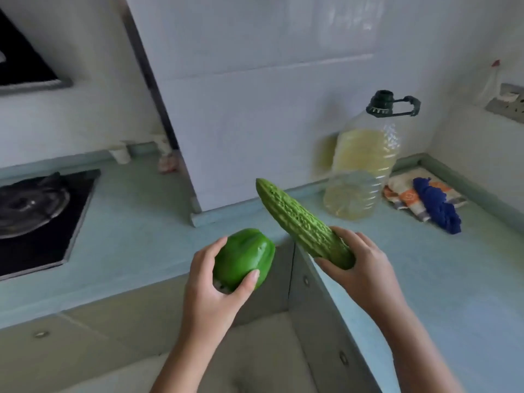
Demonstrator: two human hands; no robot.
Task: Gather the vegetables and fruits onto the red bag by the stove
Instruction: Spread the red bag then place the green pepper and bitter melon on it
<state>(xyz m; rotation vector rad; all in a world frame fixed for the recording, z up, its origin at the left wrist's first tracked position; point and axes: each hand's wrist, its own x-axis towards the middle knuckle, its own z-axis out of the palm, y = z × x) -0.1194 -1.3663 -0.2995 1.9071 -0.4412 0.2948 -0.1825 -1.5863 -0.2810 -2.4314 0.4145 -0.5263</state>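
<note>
My left hand (pixel 211 282) grips a green bell pepper (pixel 243 258), held in the air over the inner corner of the counter. My right hand (pixel 358 259) holds the thick end of a long bumpy bitter gourd (pixel 297 219), whose tip points up and to the left. The two vegetables are apart, a short gap between them. The stove (pixel 37 219) with its burner lies at the far left. No red bag shows in this view.
The pale blue L-shaped counter (pixel 136 222) wraps around the corner. A large oil bottle (pixel 363 160) stands at the back right, next to a folded cloth with a blue rag (pixel 433 202). A white pillar (pixel 255 109) rises behind. Small cups stand by the wall past the stove.
</note>
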